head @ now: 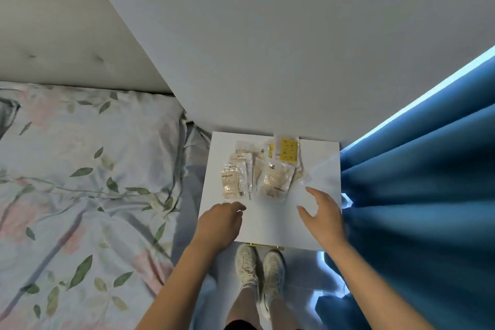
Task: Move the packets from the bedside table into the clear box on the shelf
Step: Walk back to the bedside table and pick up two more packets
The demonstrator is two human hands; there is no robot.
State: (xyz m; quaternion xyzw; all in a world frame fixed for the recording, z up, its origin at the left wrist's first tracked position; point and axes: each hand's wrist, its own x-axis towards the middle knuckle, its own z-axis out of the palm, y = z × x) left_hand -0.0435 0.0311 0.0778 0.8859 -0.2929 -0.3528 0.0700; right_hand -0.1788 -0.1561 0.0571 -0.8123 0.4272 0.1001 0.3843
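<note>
Packets [263, 169] mid-table; hands [270, 218] over bare front edge.

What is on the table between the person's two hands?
Nothing: in the head view, only bare white bedside table top lies between the left hand and the right hand. The packets sit farther back, beyond both hands.

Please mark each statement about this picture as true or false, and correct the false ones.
1. The packets lie on the white bedside table. True.
2. The left hand holds a packet. False: it holds nothing.
3. The right hand is open above the table. True.
4. The blue curtain hangs left of the table. False: it hangs on the right; the bed is on the left.
5. One packet is yellow. True.
</note>
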